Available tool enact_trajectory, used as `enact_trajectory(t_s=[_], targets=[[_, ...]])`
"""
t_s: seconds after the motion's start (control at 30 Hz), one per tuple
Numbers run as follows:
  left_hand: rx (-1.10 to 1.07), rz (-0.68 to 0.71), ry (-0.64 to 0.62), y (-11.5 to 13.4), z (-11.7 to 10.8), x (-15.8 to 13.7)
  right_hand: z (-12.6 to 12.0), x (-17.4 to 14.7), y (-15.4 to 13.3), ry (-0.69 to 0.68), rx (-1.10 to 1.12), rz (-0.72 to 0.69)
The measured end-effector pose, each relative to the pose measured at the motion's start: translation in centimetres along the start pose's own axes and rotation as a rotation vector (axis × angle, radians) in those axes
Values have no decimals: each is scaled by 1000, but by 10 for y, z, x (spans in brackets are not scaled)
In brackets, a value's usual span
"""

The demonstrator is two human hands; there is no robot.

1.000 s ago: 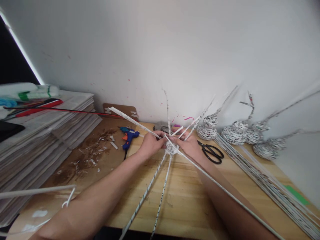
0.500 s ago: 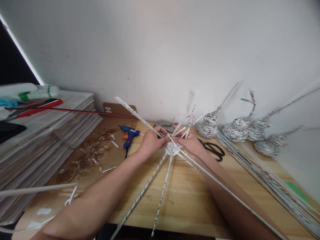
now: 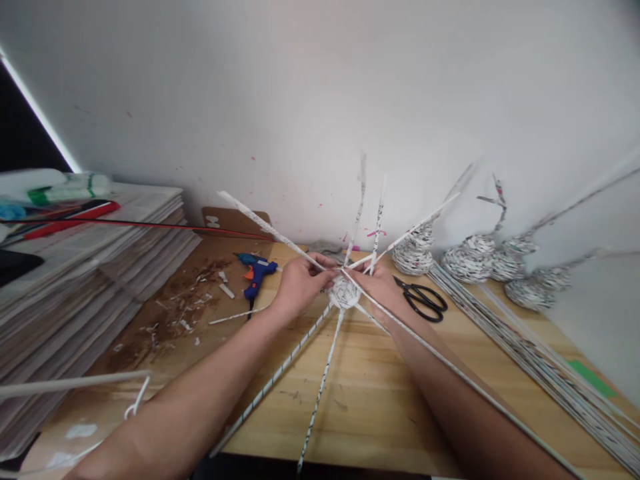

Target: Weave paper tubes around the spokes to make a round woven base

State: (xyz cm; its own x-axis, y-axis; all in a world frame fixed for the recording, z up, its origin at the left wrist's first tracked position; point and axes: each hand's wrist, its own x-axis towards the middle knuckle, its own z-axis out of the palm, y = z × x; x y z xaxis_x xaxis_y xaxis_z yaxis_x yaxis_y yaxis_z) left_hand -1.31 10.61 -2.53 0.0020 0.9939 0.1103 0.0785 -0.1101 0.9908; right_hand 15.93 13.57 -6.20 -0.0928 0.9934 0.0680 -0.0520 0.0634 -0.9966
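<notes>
Because So Much Sticks Out, Snagging Is the Main Risk

While the woven piece (image 3: 344, 293) sits mid-scene over the tabletop (image 3: 370, 393), the person's left hand (image 3: 303, 283) pinches its upper edge between thumb and fingers, and the right hand (image 3: 375, 280) grasps from the opposite side. Both seem clenched on the paper strips (image 3: 270, 230) where these cross; which strip each finger has is too small to tell.

If either pinch slackened, the crossing could spring apart and the weave loosen. Pulling too hard might crease or tear a strip, since rolled paper probably kinks easily. One long strip (image 3: 450, 363) slants across the right forearm, so a swing of that arm could drag it and twist the piece. The front strips (image 3: 270, 385) run down toward the near edge, where the person's body could catch them.

Left of the wrist, a thin strip end (image 3: 235, 317) reaches the glue gun (image 3: 257, 272) cord and could hook on it. Scissors (image 3: 423, 300) lie just beside the right wrist, their handles in the way of a wide elbow. Farther right stand woven bulbs (image 3: 469, 263) with stalks jutting up, near a bundle of paper rods (image 3: 520, 360). Paper scraps (image 3: 227, 291) and a newspaper stack (image 3: 100, 287) crowd the left, while the wall limits reach behind.
</notes>
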Motion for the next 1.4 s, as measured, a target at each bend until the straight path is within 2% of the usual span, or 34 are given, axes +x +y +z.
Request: enact_trajectory(t_s=[0.17,0.3,0.4,0.57,0.63,0.83,1.0,1.2,1.3,1.4], targets=[[78,116,56,-7,4,-2,6,-5,-7,49,34,11],[300,360,90,-14,6,-5,7,-6,-11,29,77,47],[367,500,115,-17,6,-7,5,-5,-11,3,91,72],[318,591,28,-18,6,-9,1,-2,-8,-48,105,96],[341,568,18,-16,5,-9,3,-4,-11,-48,117,111],[436,514,124,-16,5,-9,13,-11,-24,-22,186,206],[448,591,44,-22,4,-10,12,-11,-24,-56,223,230],[507,599,-24,-18,1,-10,4,-8,-19,-171,189,153],[381,451,-31,-10,-3,-5,2,-7,-19,-180,199,142],[210,133,-75,-4,-9,3,1,-6,-17,-148,161,143]])
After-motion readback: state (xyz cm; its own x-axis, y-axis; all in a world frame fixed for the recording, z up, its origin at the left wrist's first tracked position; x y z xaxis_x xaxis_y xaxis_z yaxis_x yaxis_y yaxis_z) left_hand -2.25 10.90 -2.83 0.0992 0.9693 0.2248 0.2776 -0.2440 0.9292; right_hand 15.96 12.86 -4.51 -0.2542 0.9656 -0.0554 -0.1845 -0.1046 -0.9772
